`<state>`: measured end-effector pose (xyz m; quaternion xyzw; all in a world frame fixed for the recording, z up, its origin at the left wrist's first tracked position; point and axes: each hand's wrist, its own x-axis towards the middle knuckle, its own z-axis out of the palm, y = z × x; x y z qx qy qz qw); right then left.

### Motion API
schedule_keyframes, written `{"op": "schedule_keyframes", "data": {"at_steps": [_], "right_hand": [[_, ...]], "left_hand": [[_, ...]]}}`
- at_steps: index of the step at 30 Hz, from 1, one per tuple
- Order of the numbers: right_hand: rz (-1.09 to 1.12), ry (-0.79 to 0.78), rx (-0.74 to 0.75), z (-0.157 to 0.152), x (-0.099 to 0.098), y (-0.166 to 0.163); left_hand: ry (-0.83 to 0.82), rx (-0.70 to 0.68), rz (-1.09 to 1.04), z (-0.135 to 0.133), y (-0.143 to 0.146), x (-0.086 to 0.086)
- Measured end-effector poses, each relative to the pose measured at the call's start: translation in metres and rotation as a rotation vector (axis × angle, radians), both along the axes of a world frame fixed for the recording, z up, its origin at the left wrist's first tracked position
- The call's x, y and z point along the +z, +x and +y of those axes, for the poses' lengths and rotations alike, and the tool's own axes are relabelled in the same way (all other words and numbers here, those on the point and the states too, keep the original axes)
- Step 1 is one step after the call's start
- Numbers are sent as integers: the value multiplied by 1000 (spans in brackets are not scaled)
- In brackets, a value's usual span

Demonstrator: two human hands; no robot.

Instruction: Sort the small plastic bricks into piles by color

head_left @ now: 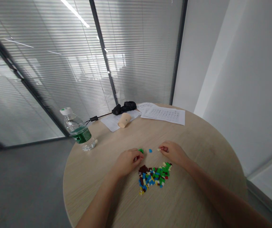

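Observation:
A heap of small coloured building bricks (154, 176) lies on the round wooden table (197, 142) close to me. My left hand (126, 161) rests just left of the heap, fingers curled, pinching a small green brick (141, 151) at its fingertips. Just beyond the heap's right end, my right hand (172, 152) has its fingers pinched on a tiny pale brick (159, 149). A single blue brick (150, 150) lies on the table between the two hands.
A plastic water bottle (77, 129) with a green label stands at the table's left edge. Farther back lie a tipped paper cup (124, 120), a black bundle with a cable (124, 107) and printed sheets (164, 114). Glass walls with blinds stand behind.

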<state>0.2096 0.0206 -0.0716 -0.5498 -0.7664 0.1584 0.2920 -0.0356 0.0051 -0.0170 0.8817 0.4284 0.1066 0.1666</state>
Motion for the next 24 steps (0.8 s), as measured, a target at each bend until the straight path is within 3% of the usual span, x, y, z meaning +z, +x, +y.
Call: {"op": "schedule_keyframes", "data": {"at_steps": [24], "right_hand": [[-60,-9,-25,1,3,1]], "left_hand": [[-36,-21,-5,0,2,-1]]}}
